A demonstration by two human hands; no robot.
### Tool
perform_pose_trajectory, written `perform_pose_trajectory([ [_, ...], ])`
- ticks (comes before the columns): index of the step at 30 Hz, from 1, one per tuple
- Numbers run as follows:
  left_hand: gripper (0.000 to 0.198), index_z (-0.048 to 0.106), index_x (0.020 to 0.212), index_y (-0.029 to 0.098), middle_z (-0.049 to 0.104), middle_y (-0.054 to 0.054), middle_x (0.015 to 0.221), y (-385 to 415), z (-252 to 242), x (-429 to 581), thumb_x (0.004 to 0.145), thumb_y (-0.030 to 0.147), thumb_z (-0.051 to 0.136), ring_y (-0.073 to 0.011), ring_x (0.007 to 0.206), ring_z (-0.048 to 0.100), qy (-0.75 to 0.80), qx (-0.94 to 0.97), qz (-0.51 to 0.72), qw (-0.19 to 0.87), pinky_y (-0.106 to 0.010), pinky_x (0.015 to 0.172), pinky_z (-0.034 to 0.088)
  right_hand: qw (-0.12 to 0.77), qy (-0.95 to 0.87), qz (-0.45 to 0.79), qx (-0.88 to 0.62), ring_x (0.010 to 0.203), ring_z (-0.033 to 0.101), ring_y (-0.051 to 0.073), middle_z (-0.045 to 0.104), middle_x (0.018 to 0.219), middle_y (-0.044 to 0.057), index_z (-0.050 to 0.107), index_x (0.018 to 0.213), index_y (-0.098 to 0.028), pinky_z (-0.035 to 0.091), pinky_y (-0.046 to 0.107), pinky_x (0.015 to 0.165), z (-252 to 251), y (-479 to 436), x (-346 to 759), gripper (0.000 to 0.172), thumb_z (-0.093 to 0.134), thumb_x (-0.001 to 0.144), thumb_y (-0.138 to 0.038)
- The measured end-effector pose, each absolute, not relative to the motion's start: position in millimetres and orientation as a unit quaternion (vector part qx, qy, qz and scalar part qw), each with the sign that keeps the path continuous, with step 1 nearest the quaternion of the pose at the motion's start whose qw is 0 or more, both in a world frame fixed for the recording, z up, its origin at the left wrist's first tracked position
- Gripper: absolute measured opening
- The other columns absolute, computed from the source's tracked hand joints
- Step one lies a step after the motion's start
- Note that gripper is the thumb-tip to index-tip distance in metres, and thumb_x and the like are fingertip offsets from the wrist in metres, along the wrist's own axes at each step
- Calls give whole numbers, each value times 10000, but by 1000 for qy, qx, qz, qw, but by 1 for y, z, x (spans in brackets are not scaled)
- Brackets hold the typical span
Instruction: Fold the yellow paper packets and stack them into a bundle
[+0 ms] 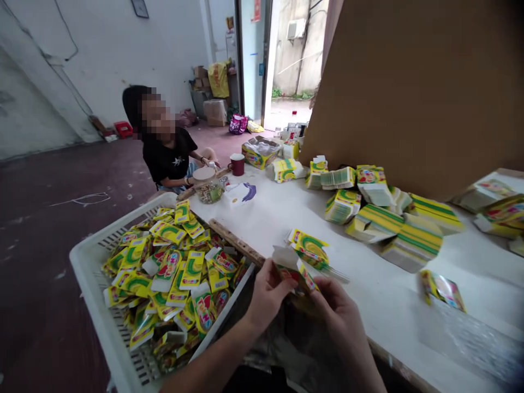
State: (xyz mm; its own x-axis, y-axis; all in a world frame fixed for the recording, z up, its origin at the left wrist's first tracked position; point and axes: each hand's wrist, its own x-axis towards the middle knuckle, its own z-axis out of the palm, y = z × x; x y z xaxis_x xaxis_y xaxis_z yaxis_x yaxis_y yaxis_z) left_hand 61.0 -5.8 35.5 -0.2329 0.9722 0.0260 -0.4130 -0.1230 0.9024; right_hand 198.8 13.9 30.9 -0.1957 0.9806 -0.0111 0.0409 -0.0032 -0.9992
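Between my two hands is a small yellow, green and red cardboard carton [303,274] with a white end flap standing up. My left hand [268,297] pinches its left side with thumb and fingers. On the other side, my right hand [338,311] grips the right end, with its fingertips partly hidden. Just beyond them, more yellow-green cartons [310,246] lie at the front of the white table [262,218]. Left of my hands, a white plastic basket [92,295] is heaped with similar cartons [192,270], several with white flaps showing.
Stacks of flattened cartons [376,222] cover the table's right back, before a large brown board [409,93]. Clear plastic wrap [483,338] lies at right. A jar [207,186], a dark red mug [237,165] and a seated person [170,155] are at the far left end.
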Motion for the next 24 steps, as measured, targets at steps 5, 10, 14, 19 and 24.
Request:
perform_pose_trajectory([
  [5,402,646,1035,157,690,-102,1042,-5,45,40,695,322,781,-252,967,637,420,369,652,511,-372,902,486,445,-639,372,-505,676,636,223,698,762,50,681,833,-215,522,340,629,32,19,225,235,653,786,-444],
  [10,992,518,1303,184,556,-167,1296,-7,68,13,410,340,921,-386,1228,481,473,612,473,421,-497,1061,358,370,-830,141,-393,823,630,241,711,842,34,732,916,-348,488,412,810,36,14,236,178,568,863,-301],
  [14,732,527,1260,192,646,-125,1098,-9,59,22,605,349,812,-341,984,623,507,697,313,399,-439,886,494,450,-769,95,-444,1204,499,340,576,1276,116,552,1291,-296,303,566,1068,31,5,224,501,644,809,-393],
  [19,778,356,1361,127,596,-180,1161,-15,34,42,697,304,722,-345,1016,608,528,707,348,317,-418,860,501,473,-584,410,-517,1169,570,288,599,1288,138,471,1368,-186,481,420,961,9,-2,206,537,428,926,-488],
  [24,690,421,1280,176,581,-152,1167,-17,28,44,659,253,711,-328,970,621,507,734,348,288,-393,794,517,452,-506,543,-495,1096,632,272,677,1191,108,576,1286,-187,519,365,922,6,-2,195,517,546,872,-495],
])
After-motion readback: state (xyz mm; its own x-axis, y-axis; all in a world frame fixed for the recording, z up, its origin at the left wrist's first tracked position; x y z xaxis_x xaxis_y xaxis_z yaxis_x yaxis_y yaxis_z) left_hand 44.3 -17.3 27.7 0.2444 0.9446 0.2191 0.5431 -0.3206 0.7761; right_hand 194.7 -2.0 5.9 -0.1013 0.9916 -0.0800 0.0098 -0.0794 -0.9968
